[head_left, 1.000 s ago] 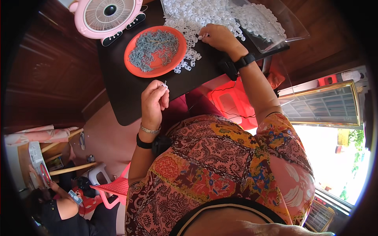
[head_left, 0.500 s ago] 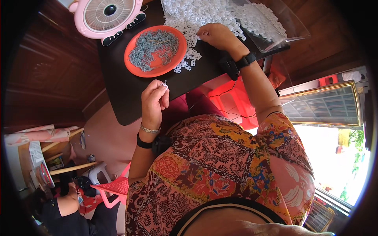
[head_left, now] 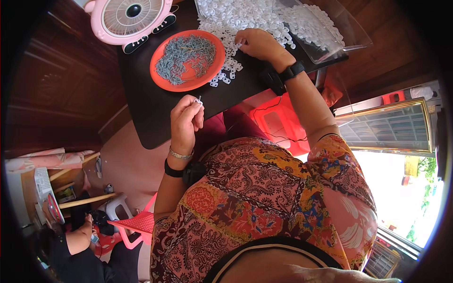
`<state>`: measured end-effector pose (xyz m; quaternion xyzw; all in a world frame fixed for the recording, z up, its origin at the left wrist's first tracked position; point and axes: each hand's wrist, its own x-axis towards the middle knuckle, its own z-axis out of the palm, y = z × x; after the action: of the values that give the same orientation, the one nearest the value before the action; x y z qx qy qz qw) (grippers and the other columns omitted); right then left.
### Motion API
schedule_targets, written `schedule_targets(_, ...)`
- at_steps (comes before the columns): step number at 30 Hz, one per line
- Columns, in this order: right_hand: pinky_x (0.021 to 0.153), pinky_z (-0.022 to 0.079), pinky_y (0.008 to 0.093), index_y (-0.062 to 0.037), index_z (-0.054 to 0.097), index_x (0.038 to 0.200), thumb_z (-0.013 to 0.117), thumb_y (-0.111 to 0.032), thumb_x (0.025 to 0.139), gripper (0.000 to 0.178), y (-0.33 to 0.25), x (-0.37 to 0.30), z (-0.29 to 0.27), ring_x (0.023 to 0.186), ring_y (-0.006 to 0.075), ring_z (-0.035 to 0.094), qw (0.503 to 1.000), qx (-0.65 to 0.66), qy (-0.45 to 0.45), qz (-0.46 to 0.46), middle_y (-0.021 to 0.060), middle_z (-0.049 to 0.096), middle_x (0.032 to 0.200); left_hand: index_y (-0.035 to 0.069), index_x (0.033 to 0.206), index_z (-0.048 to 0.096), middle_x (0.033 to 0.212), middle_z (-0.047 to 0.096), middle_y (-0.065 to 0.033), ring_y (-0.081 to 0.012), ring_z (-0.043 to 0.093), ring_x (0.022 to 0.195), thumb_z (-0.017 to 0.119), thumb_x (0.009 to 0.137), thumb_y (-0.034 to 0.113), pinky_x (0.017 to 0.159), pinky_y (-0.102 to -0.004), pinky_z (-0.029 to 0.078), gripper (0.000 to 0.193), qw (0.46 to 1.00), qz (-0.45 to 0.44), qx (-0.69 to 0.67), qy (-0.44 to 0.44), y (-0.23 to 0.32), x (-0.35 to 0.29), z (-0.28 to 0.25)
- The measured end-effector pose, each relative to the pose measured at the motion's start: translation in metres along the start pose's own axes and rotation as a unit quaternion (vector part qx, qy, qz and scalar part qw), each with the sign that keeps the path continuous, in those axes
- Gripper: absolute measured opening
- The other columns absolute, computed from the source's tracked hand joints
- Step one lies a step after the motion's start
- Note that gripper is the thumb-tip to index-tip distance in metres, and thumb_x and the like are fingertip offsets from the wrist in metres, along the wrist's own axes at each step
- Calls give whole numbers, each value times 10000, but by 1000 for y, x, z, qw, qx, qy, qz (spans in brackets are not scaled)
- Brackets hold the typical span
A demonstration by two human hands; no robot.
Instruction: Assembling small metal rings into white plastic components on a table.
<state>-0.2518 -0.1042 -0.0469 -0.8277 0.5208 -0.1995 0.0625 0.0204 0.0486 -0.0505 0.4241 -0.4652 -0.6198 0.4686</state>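
Observation:
My left hand (head_left: 186, 118) is closed in front of the table edge, pinching a small white plastic clip (head_left: 198, 101) with a thin grey screw standing up out of it. My right hand (head_left: 259, 45) reaches over the scattered white clips (head_left: 230, 63) beside the plate. Its fingers are bent into a pinch, and a white clip (head_left: 239, 45) shows at their tips. Between and beyond my hands sits an orange-red plate (head_left: 166, 86), holding many grey screws (head_left: 177, 56). Farther back, a large heap of white clips (head_left: 240, 16) covers the table.
A pink fan (head_left: 130, 19) stands at the far left of the dark table (head_left: 141, 106). A clear plastic tray (head_left: 351, 35) with more clips lies at the far right. Below the table is a red plastic stool (head_left: 278, 125). Another person (head_left: 87, 250) sits at the lower left.
My right fingertips have shifted slightly at the clips, and a white clip now shows between them. My left hand stays almost still with its clip and screw.

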Motion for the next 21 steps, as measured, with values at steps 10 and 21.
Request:
schedule_targets(10,764,511,371,-51,661,943,572,-100,727,239,5,2,5,839,285,649,1000,25,-5,-13,120,672,884,60,746,506,564,482,17,-42,402,463,482,897,150,425,-193,261,177,1000,8,-5,-5,-1,0,0)
schedule_targets(21,655,494,343,-61,647,902,638,-227,829,182,-23,-20,-12,708,252,645,995,69,74,14,109,661,757,60,753,509,573,487,18,-40,401,463,489,897,152,422,-194,255,172,1000,8,-4,-2,-1,1,0)
